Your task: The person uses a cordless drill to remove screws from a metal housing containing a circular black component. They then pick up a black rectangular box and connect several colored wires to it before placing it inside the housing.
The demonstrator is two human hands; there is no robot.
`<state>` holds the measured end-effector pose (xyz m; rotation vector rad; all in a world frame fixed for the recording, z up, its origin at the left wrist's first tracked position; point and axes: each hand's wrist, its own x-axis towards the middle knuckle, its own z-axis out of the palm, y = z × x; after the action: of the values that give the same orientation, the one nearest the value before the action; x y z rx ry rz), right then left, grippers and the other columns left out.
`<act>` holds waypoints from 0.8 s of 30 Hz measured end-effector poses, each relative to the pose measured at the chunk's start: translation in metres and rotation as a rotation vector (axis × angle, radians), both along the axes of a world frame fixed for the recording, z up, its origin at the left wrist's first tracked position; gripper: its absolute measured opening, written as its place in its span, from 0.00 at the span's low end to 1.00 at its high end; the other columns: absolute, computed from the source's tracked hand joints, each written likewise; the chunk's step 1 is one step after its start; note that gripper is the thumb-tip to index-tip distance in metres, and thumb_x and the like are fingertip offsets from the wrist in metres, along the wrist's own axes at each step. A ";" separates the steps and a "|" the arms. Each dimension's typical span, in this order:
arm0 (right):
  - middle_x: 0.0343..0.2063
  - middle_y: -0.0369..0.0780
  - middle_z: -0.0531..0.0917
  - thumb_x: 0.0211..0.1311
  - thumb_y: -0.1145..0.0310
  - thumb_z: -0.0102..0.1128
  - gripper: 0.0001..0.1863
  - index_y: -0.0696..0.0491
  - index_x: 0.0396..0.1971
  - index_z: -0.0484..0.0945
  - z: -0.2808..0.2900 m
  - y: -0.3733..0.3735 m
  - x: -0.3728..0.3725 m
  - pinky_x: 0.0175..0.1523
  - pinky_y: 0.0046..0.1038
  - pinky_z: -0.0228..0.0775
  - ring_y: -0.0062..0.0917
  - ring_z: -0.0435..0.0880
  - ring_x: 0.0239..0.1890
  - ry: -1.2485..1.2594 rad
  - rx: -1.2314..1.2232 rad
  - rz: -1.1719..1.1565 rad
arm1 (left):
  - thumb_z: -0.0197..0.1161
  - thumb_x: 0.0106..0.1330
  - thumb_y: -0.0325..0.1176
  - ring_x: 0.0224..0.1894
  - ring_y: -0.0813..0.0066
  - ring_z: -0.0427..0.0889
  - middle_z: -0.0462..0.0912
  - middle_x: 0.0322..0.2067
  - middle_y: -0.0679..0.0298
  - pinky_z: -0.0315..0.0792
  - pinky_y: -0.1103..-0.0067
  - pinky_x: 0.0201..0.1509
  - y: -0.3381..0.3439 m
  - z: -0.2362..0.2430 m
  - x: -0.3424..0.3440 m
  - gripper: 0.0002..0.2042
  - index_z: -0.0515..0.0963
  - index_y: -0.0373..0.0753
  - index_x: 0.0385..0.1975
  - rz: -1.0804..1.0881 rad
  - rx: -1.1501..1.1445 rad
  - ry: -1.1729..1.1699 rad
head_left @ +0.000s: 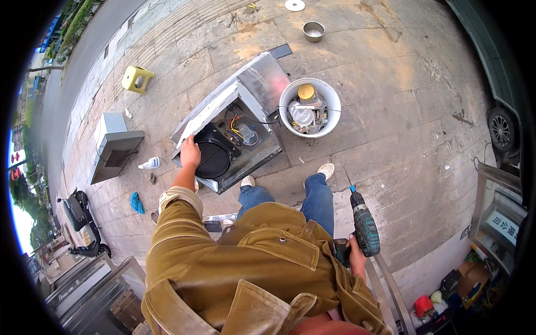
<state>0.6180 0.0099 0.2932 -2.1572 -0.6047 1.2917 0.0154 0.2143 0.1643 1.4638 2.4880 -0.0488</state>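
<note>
A metal range hood (262, 151) lies opened on the paving in front of my feet. Inside it sit a black round fan housing (212, 160) and loose coloured wires (237, 129). My left hand (191, 153) grips the hood's left edge, fingers curled over the metal beside the fan housing. Low on my right side, my right hand (357, 255) is closed round the handle of a green and black cordless drill (366, 228). Its long bit points forward, away from the hood and touching nothing. Part of the grip is hidden by my jacket.
Right of the hood stands a white bucket (336, 106) of parts and a yellow-lidded jar. A second hood (114, 148), spray bottle (149, 163), blue cloth (136, 203) and yellow stool (137, 79) lie left. Farther off are a metal bowl (314, 32) and a parked vehicle (497, 67).
</note>
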 end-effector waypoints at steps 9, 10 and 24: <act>0.17 0.31 0.72 0.61 0.65 0.61 0.13 0.55 0.20 0.73 0.004 0.164 0.197 0.32 0.23 0.63 0.17 0.69 0.21 -0.203 0.093 0.187 | 0.52 0.61 0.26 0.51 0.56 0.76 0.74 0.53 0.58 0.72 0.66 0.53 -0.076 0.037 0.167 0.17 0.71 0.41 0.51 -0.134 -0.040 -0.157; 0.17 0.31 0.73 0.61 0.66 0.62 0.13 0.55 0.20 0.74 -0.003 0.187 0.211 0.32 0.24 0.63 0.17 0.69 0.21 -0.219 0.112 0.228 | 0.52 0.61 0.27 0.49 0.56 0.77 0.75 0.52 0.58 0.73 0.66 0.51 -0.080 0.042 0.180 0.16 0.72 0.42 0.50 -0.122 -0.089 -0.220; 0.26 0.37 0.79 0.48 0.77 0.62 0.14 0.57 0.38 0.77 -0.054 0.326 0.352 0.24 0.26 0.64 0.20 0.74 0.19 -0.120 -0.248 0.241 | 0.50 0.63 0.35 0.49 0.54 0.78 0.80 0.46 0.53 0.71 0.65 0.55 0.072 -0.017 0.301 0.15 0.76 0.44 0.49 -0.108 -0.632 -0.505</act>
<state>0.9704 0.3361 0.2395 -2.4370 -0.8112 1.4344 0.3163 0.2868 0.1470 1.1501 1.7610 -0.3936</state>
